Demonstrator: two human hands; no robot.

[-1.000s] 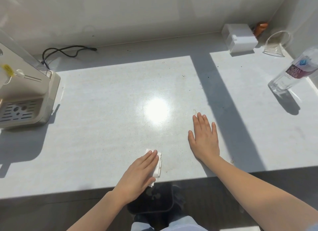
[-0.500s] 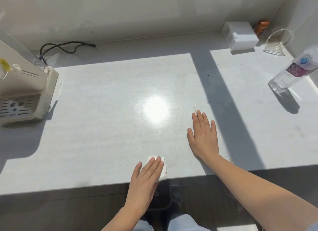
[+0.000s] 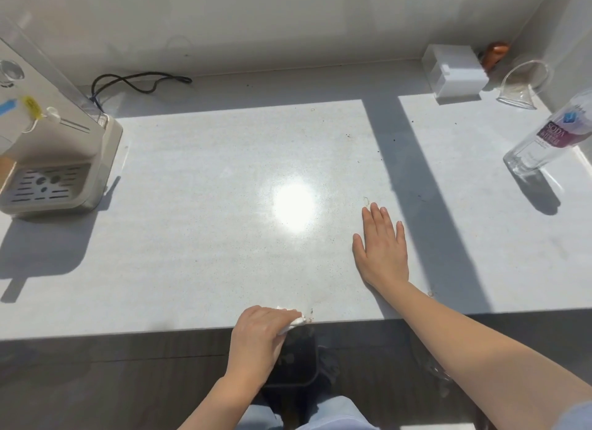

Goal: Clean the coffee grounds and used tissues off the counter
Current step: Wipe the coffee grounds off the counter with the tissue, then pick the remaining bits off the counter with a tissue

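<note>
At the counter's (image 3: 198, 224) front edge my left hand (image 3: 259, 336) grips a white tissue (image 3: 294, 321), fingers curled over it, most of the tissue hidden beneath them. A few dark coffee grounds (image 3: 310, 315) lie just right of the tissue at the edge. My right hand (image 3: 381, 247) rests flat on the counter with fingers straight, holding nothing. More small dark specks (image 3: 379, 152) are scattered farther back in the shadow band. A dark bin (image 3: 294, 365) stands on the floor below the edge, under my left hand.
A beige coffee machine (image 3: 54, 160) with its drip tray stands at the left, a black cord (image 3: 141, 80) behind it. At the back right are a white box (image 3: 455, 74), an overturned glass vessel (image 3: 522, 86) and a clear soda bottle (image 3: 544, 141).
My left hand slid the tissue toward me to the counter's front edge and its fingers curled round it. My right hand stayed flat in place.
</note>
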